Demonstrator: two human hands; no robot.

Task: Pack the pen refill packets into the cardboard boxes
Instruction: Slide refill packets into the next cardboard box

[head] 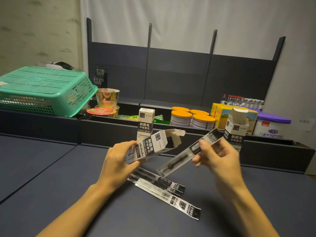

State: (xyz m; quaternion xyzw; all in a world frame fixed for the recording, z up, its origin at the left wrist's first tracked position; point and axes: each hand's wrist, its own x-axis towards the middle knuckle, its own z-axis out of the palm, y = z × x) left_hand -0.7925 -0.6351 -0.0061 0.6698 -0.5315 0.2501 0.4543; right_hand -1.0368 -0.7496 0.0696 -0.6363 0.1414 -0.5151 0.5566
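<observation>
head: box (145, 124) label "刷题笔 中性替芯"

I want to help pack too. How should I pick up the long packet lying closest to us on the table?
Pinch the refill packet near its middle, coming straight down from above. It lies flat and thin on the dark table, so only its long edges offer a grip. Its far end seems tucked under the other loose packets, so lift gently.

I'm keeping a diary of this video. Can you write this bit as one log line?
left hand: holds open box | right hand: holds refill packet | table: loose packets | step: inserting, not yet in
</observation>
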